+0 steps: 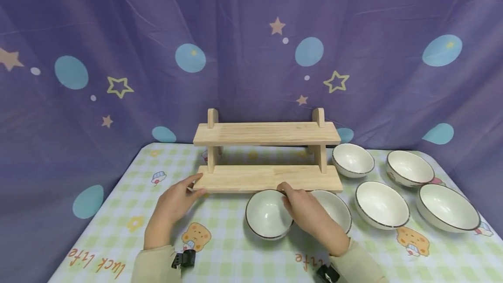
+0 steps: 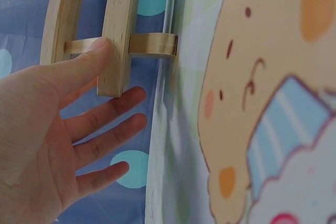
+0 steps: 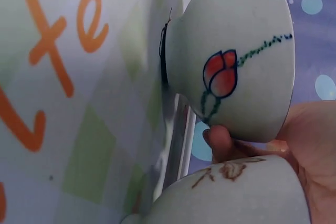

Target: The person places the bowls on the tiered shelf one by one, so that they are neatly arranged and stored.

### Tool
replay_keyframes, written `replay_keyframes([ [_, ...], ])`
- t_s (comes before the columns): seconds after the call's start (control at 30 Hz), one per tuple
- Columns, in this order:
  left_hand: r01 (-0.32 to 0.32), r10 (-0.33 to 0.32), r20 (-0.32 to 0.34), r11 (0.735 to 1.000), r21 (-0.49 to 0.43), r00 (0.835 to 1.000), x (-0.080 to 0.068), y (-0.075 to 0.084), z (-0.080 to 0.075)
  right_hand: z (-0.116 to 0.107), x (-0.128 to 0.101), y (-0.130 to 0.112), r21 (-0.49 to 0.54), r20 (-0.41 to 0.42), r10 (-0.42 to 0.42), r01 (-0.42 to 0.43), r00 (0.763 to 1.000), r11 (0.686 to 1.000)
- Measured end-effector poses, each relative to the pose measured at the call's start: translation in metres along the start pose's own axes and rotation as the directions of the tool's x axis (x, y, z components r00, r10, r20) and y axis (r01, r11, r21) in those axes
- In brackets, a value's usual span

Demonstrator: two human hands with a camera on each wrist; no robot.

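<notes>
A two-tier wooden shelf rack [image 1: 271, 179] stands at the middle of the table. My left hand [image 1: 175, 200] pinches the left end of its lower board, thumb on one face and index finger on the other; the remaining fingers spread loose in the left wrist view. With my right hand [image 1: 304, 208] I grip the right rim of a white bowl [image 1: 268, 214] just in front of the rack. A red tulip [image 3: 220, 74] decorates its outer side, and its foot is close over the cloth. Directly right, a second bowl [image 1: 334, 210] is partly hidden by my right hand.
Several more white, dark-rimmed bowls stand on the right: a small one [image 1: 353, 160] beside the rack, one at the back right [image 1: 410, 168], and larger ones [image 1: 382, 205] in front. A checked cloth [image 1: 220, 261] covers the table; a purple curtain [image 1: 251, 77] hangs behind.
</notes>
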State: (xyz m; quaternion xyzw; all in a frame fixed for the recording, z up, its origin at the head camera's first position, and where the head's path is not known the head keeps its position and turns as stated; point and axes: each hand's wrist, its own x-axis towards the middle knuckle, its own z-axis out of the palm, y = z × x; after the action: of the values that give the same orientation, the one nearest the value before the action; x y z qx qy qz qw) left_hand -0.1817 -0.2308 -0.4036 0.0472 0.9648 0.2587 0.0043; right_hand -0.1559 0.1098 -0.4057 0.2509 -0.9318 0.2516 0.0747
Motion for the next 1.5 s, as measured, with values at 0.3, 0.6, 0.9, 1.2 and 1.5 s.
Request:
replay_keyframes([
  [0.3, 0.016, -0.016, 0.023, 1.0, -0.013, 1.0, -0.001, -0.003, 0.0, -0.001, 0.006, -0.009, 0.116, 0.079, 0.015, -0.024, 0.997, 0.993],
  [0.6, 0.007, -0.007, 0.025, 1.0, -0.011, 1.0, 0.003, -0.002, 0.001, -0.011, 0.015, -0.019, 0.077, 0.095, 0.15, -0.157, 0.984, 0.984],
  [0.9, 0.006, -0.006, 0.024, 1.0, -0.003, 1.0, 0.003, -0.001, 0.0, -0.021, 0.027, -0.018, 0.109, 0.042, 0.174, -0.178, 0.984, 0.978],
  [1.2, 0.005, -0.005, 0.022, 1.0, 0.001, 1.0, 0.003, -0.001, 0.0, -0.024, 0.038, -0.016, 0.227, -0.018, 0.246, -0.235, 0.969, 0.945],
  [1.5, -0.003, 0.003, 0.021, 1.0, 0.003, 1.0, 0.003, -0.002, -0.001, -0.026, 0.047, -0.018, 0.401, -0.059, 0.318, -0.269, 0.946, 0.875],
])
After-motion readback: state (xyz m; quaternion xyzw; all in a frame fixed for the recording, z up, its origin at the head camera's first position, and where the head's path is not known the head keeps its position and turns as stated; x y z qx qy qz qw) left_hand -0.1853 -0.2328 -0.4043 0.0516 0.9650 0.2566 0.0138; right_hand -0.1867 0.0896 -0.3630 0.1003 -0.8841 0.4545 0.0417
